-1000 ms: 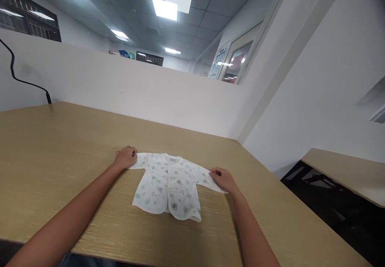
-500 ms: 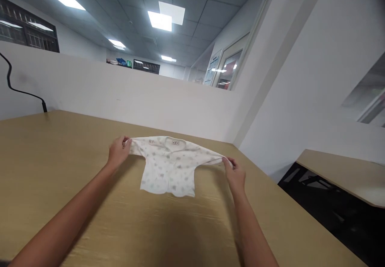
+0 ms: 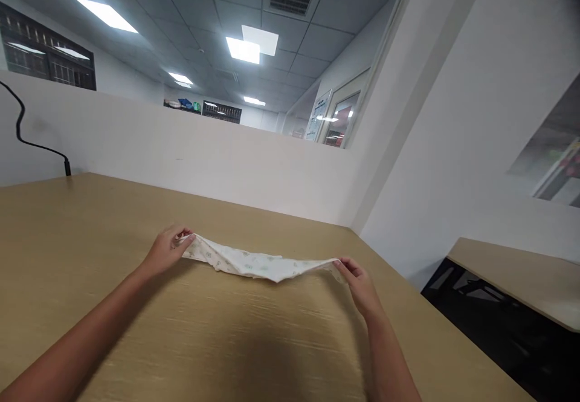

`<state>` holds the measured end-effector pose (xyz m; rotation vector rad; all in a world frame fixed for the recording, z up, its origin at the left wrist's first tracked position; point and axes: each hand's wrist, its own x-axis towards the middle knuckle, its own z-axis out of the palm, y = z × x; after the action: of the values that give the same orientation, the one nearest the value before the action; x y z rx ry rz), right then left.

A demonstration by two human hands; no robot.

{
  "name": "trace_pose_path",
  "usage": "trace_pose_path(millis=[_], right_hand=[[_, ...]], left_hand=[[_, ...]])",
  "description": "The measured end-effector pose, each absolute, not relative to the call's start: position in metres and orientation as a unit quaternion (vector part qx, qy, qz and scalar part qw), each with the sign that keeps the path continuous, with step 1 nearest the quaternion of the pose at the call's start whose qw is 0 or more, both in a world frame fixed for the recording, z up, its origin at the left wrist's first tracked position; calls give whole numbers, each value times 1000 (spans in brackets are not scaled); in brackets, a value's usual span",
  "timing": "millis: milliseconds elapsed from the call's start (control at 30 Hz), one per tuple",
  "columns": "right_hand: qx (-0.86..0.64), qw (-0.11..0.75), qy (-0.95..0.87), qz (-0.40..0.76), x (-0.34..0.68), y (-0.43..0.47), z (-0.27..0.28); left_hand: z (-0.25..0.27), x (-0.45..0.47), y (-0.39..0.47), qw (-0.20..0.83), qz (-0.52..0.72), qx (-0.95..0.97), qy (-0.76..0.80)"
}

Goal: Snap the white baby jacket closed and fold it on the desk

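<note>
A small white baby shirt (image 3: 263, 264) with a pale print stretches between my two hands, low over the wooden table (image 3: 217, 341). Its body is bunched into a narrow band that sags in the middle, so the neckline and front are hidden. My left hand (image 3: 170, 248) pinches one sleeve end between thumb and fingers. At the other sleeve end, my right hand (image 3: 357, 281) is closed in the same kind of pinch. Whether the middle of the shirt touches the table cannot be made out.
A white partition (image 3: 217, 160) runs along the table's far edge, meeting a white wall (image 3: 444, 166) at right. A black cable (image 3: 43, 145) hangs at the far left. Another table (image 3: 512, 275) stands beyond the right edge.
The shirt hung spread with its neckline and body showing; now it is a narrow band. Both hands are lower in the picture and slightly farther apart, still gripping the sleeves. The view has tilted up slightly.
</note>
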<state>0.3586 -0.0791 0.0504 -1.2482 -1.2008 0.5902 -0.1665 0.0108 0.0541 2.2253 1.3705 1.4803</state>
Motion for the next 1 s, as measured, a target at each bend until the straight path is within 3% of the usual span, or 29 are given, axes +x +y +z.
trace_pose_path(millis=[133,267,400,733,1000], right_hand=[[-542,425,-589,423,376,-101,49],[-563,305,-606,473,384,-111,45],[-599,264,-617,437,382,-106,41],[-619,205,-620,436,385,-89,25],[-615,268,-629,393,379,-94,32]], left_hand=[[64,-192,1,201,386,804,405],[70,-213,-6,342,230,831,374],[57,-222,1,360,192,807,427],[21,-243,28,222,140,808,527],[34,-235,16,267,137,815,496]])
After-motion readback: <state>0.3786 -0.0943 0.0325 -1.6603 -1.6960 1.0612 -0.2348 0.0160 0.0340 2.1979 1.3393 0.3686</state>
